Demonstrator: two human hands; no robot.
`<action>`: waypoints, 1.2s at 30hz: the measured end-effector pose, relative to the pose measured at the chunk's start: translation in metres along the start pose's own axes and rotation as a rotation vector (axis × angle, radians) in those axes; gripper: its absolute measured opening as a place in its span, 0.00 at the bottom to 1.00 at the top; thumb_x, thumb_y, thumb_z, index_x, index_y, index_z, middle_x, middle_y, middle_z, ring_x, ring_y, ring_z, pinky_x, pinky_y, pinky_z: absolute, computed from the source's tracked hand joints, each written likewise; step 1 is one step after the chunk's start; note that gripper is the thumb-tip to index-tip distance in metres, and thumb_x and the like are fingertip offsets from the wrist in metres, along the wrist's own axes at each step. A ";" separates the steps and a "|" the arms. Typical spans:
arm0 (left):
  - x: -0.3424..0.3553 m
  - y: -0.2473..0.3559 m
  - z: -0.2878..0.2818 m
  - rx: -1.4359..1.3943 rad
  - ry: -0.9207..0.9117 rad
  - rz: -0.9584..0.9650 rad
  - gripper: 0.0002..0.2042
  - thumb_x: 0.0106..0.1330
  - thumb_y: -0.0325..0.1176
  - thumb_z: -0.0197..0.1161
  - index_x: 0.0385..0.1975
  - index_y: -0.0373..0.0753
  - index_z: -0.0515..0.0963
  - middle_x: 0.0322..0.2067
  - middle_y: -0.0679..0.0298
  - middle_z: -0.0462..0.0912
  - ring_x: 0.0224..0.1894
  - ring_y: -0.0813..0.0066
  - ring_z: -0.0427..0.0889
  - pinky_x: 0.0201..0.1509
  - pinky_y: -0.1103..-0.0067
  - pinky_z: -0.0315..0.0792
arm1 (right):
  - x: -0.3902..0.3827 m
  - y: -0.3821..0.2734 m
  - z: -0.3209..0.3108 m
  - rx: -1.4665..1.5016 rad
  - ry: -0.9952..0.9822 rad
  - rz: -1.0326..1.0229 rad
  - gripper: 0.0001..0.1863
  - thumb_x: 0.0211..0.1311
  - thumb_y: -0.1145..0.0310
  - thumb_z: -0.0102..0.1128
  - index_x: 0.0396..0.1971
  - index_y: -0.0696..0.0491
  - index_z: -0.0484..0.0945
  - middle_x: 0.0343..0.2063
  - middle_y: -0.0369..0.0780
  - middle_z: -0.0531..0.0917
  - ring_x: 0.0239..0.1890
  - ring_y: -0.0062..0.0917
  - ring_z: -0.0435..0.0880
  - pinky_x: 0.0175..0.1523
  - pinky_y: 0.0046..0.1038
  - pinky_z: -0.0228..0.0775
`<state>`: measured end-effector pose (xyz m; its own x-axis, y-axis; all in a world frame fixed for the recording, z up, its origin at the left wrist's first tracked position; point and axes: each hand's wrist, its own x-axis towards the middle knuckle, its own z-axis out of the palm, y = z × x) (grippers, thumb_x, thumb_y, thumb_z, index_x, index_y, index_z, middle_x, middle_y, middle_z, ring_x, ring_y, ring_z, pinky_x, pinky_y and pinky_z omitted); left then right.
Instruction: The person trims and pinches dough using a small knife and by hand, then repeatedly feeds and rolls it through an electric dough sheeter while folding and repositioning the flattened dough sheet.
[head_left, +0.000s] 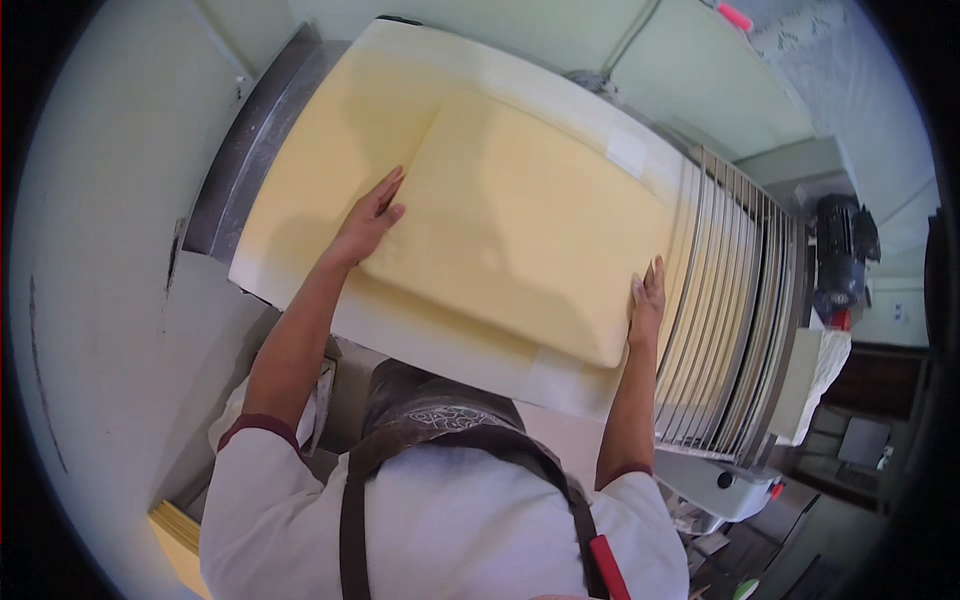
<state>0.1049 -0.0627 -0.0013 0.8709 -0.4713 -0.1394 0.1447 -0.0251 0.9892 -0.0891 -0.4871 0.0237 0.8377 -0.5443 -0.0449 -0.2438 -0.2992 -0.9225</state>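
Observation:
A thick, pale yellow slab of dough (520,230) with rounded corners lies flat on the belt (311,134) of a machine, over a yellow dusting. My left hand (372,217) holds the slab's left edge, thumb against it and fingertips at the side, near the upper-middle of that edge. My right hand (646,300) holds the opposite edge near the lower right corner, with its fingers pointing away from me. Just right of that hand is a metal wire guard (730,240) across the belt.
A steel end tray (240,170) is at the machine's left, beside a pale wall (90,250). At the right are a black motor (838,250), a metal housing (715,490) with a dark knob, and shelving. Yellow sheets (175,540) stand low at the left.

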 end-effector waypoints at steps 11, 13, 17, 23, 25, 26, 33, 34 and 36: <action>0.002 -0.006 -0.008 -0.160 0.002 0.010 0.30 0.68 0.23 0.53 0.69 0.33 0.51 0.69 0.54 0.56 0.71 0.68 0.55 0.71 0.76 0.53 | 0.026 -0.006 0.011 0.255 0.153 0.138 0.35 0.66 0.80 0.45 0.71 0.53 0.44 0.69 0.46 0.56 0.71 0.32 0.56 0.73 0.31 0.48; -0.008 -0.002 -0.010 -0.077 -0.017 0.029 0.31 0.68 0.23 0.54 0.69 0.34 0.50 0.69 0.53 0.55 0.72 0.67 0.53 0.72 0.73 0.53 | 0.028 0.001 0.006 0.156 0.248 0.075 0.35 0.68 0.73 0.49 0.71 0.54 0.45 0.69 0.48 0.56 0.72 0.37 0.52 0.73 0.34 0.45; -0.021 0.036 0.019 0.818 0.125 0.297 0.32 0.66 0.27 0.56 0.69 0.34 0.51 0.69 0.50 0.54 0.73 0.63 0.49 0.73 0.64 0.48 | 0.050 -0.015 0.014 -0.845 0.087 0.210 0.38 0.68 0.60 0.50 0.71 0.56 0.43 0.70 0.52 0.51 0.73 0.44 0.43 0.74 0.42 0.35; 0.033 0.016 0.093 1.190 -0.154 0.450 0.31 0.70 0.44 0.46 0.69 0.34 0.52 0.71 0.54 0.50 0.74 0.64 0.46 0.75 0.65 0.38 | 0.015 -0.082 0.163 -1.150 -0.349 -0.438 0.39 0.66 0.51 0.48 0.71 0.54 0.47 0.72 0.46 0.47 0.74 0.39 0.43 0.74 0.48 0.30; 0.027 0.025 0.102 1.252 -0.133 0.439 0.31 0.72 0.46 0.42 0.69 0.34 0.51 0.71 0.55 0.48 0.74 0.65 0.45 0.76 0.65 0.35 | 0.010 -0.085 0.157 -1.152 -0.307 -0.423 0.38 0.67 0.51 0.46 0.71 0.53 0.47 0.72 0.45 0.48 0.74 0.37 0.44 0.74 0.48 0.32; 0.027 0.025 0.103 1.262 -0.169 0.469 0.31 0.72 0.46 0.42 0.69 0.34 0.51 0.71 0.55 0.48 0.74 0.65 0.45 0.76 0.65 0.35 | 0.015 -0.087 0.157 -1.157 -0.268 -0.452 0.37 0.68 0.50 0.45 0.71 0.52 0.47 0.72 0.44 0.48 0.74 0.36 0.45 0.74 0.47 0.34; 0.021 0.020 0.092 1.261 -0.276 0.462 0.31 0.72 0.44 0.42 0.69 0.32 0.49 0.71 0.53 0.48 0.74 0.62 0.43 0.75 0.63 0.35 | -0.036 -0.040 0.074 -1.109 -0.073 -0.274 0.36 0.70 0.54 0.44 0.70 0.57 0.46 0.71 0.45 0.51 0.73 0.35 0.48 0.73 0.45 0.40; 0.018 0.018 0.093 1.350 -0.222 0.466 0.31 0.72 0.45 0.42 0.69 0.32 0.49 0.71 0.52 0.47 0.74 0.62 0.43 0.75 0.63 0.35 | -0.056 -0.030 0.058 -1.111 -0.046 -0.239 0.36 0.70 0.54 0.44 0.70 0.57 0.46 0.71 0.45 0.51 0.73 0.35 0.48 0.73 0.45 0.40; 0.009 0.015 0.111 1.424 -0.195 0.505 0.32 0.71 0.45 0.42 0.69 0.31 0.49 0.72 0.52 0.46 0.74 0.61 0.42 0.75 0.62 0.36 | -0.091 -0.007 0.021 -0.945 0.097 -0.204 0.33 0.69 0.60 0.48 0.68 0.59 0.51 0.68 0.48 0.59 0.70 0.38 0.58 0.70 0.39 0.51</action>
<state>0.0631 -0.1654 0.0170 0.5993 -0.7927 0.1118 -0.7977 -0.5797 0.1661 -0.1534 -0.4189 0.0261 0.8735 -0.4621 0.1528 -0.4261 -0.8778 -0.2189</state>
